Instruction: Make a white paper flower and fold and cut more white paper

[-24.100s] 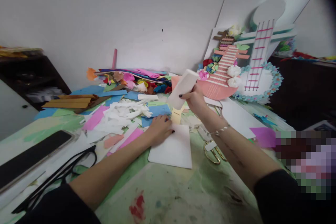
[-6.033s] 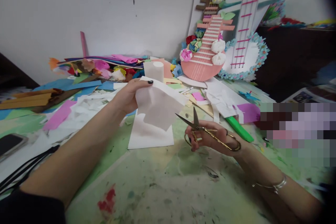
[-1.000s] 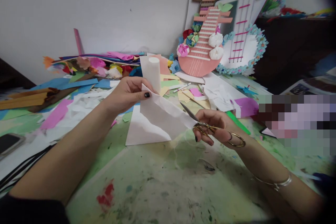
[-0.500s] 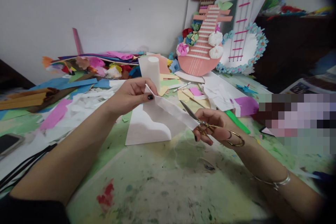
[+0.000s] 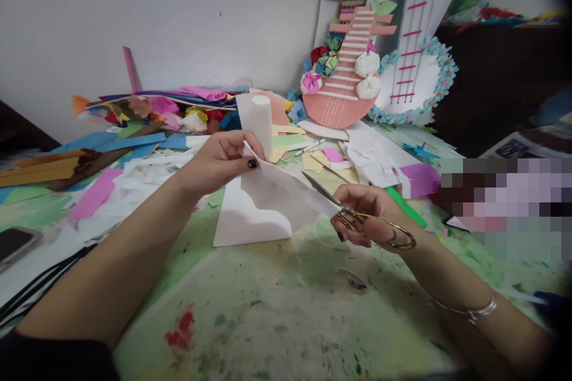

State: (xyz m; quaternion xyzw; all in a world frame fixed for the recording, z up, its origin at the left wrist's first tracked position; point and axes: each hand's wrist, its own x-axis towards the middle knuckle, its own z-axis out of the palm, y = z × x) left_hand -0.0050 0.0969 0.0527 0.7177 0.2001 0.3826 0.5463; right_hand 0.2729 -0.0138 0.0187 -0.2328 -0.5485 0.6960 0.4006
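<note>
My left hand (image 5: 227,161) pinches the upper left corner of a thin white sheet of paper (image 5: 286,190) between thumb and fingers. The sheet slants down to the right. In my right hand (image 5: 370,217) is a pair of scissors (image 5: 325,191) with gold handles, fingers through the loops. Its dark blades lie along the sheet's right part and point up to the left. Part of the lower blade is hidden by the paper. Below, a white paper piece (image 5: 250,220) with a wavy edge rests on the table.
A white cylinder (image 5: 262,125) stands behind my left hand. Paper scraps (image 5: 143,184) and a phone (image 5: 18,247) lie left. Farther back, a pink paper lute (image 5: 339,95) and a flower-trimmed round instrument (image 5: 415,83) lean upright. A green strip (image 5: 404,205) lies beyond my right hand.
The scissors' tip and my left hand have shifted slightly left. The held sheet's upper edge looks flatter. Both hands keep their hold.
</note>
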